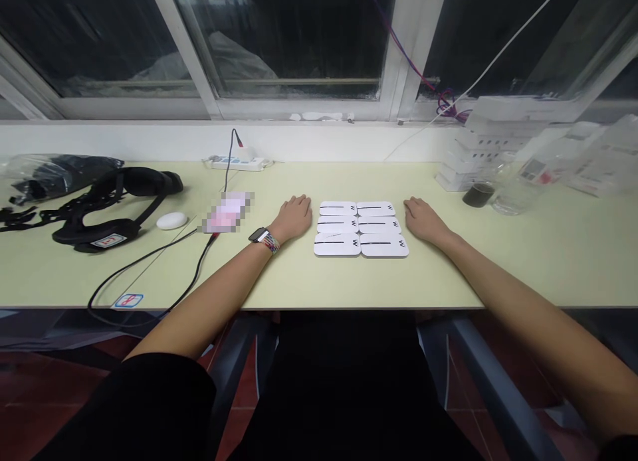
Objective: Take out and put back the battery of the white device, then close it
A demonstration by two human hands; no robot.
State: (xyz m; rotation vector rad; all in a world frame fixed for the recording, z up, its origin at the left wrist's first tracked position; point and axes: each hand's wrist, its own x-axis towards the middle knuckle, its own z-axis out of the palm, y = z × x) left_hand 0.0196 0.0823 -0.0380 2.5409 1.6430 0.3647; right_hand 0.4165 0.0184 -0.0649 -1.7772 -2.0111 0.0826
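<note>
The pale yellow-green desk [309, 288] is the supporting surface and spans the full width below the window. The stack of white cardboard boxes [461, 159] stands at the rear right, against the wall side; this position probably keeps its bulk outside the hand area. The black headset with a curved band [74, 234] lies at the left, apart from both arms.

The left hand [294, 218] rests palm down on the desk, beside the left column of cards. The right hand [423, 220] rests palm down beside the right column. Grip state, both hands: fingers extended and lying close together, clamped on nothing. The wide arm stance appears to leave the middle unobstructed.

The six white rounded-rectangle cards [336, 248] lie flat between the hands, in two columns of three rows, closely set. Each card carries a black line and a W-like mark at its right end. The common orientation likely keeps the marks easy to compare.

The white power strip [249, 163] sits near the wall, probably for cable access. The smooth white oval object [172, 220] lies between the headset and a pink-and-white rectangular item [232, 214], whose details are pixelated.
</note>
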